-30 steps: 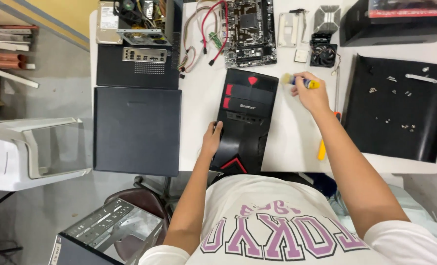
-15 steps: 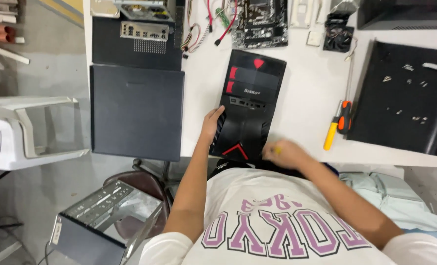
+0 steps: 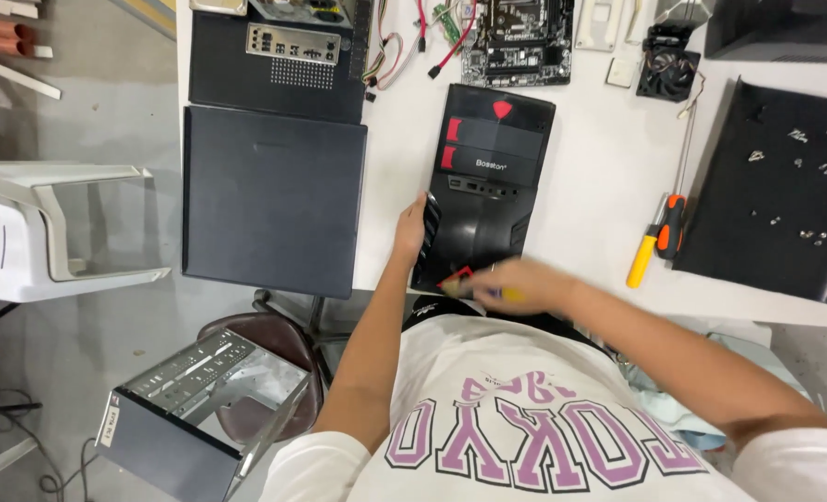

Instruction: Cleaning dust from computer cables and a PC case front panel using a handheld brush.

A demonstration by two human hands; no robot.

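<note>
A black computer front panel (image 3: 492,177) with red accents lies lengthwise on the white table (image 3: 590,195). My left hand (image 3: 412,228) grips its left edge near the close end. My right hand (image 3: 516,284), blurred by motion, sits at the panel's near end by a red trim piece. Its fingers are closed on a small yellow-handled tool (image 3: 506,296).
Two screwdrivers (image 3: 657,238), yellow and orange handled, lie right of the panel beside a black side cover (image 3: 757,242) holding loose screws. A motherboard (image 3: 516,37), cooler fan (image 3: 666,70) and cables sit farther back. Another dark cover (image 3: 269,195) lies left. A bare metal chassis (image 3: 200,409) and white chair (image 3: 51,223) stand below left.
My right hand has swept from the far right of the panel down to its near end, carrying the small yellow tool. My left hand keeps its hold on the panel's left edge.
</note>
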